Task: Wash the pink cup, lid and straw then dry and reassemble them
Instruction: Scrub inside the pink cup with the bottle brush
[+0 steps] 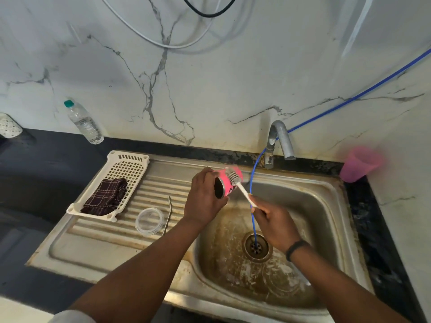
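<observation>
You hold the cup (227, 184) on its side in your left hand (205, 199), fingers and thumb curled round its body, up over the seam between the drainboard (149, 192) and the basin (321, 206). Tipped like this, its dark mouth faces down-left toward you and its base points toward the tap (278, 141), so any runoff should fall into the sink, not onto the counter.

Your right hand (274, 220) pinches the white handle of the brush (235, 177), fingers closed round the lower end. The bristle head lies against the pink outside wall near the base, not inside the mouth, so you seem to be scrubbing the exterior. The cup and bristles are blurred, which fits a quick stroke.

The lid (149, 221), a clear ring, lies flat on the drainboard ribs, and the straw (168, 214), a thin metal one, lies just beside it on the right. Both are within your left hand's reach, probably waiting for their wash. The cloth (106, 199) sits folded in the white tray (137, 163), well away from the splash, ready for drying.

No water shows at the spout. A blue hose (253, 194) drops from the tap into the drain (256, 245), passing close to the brush handle; mind you do not snag it.
</observation>
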